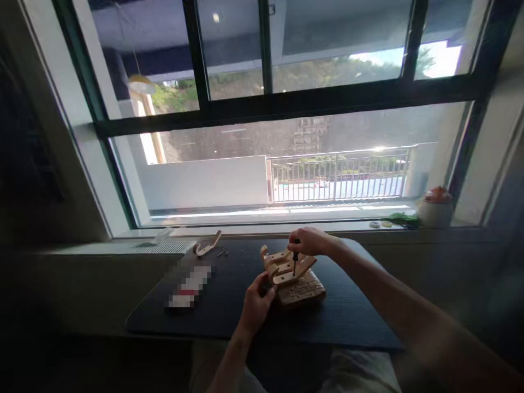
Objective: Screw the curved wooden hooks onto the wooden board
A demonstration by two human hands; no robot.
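Observation:
My right hand (310,242) is closed around the dark handle of a screwdriver (295,256). The screwdriver stands nearly upright, its tip down at the nearest of several pale wooden hooks (284,278). These hooks have curled ends and small dark holes, and lie side by side over a thick, rough-topped brown block (301,293). From the left, my left hand (256,305) grips the curled end of the nearest hook between thumb and fingers. Whether a screw sits under the tip is too small to tell.
A loose wooden hook (207,245) lies at the back left of the dark table (196,319), beside a few small screws (223,253). A blurred white and red packet (190,286) lies nearer. On the sill stands a lidded jar (436,208); a wide window rises behind.

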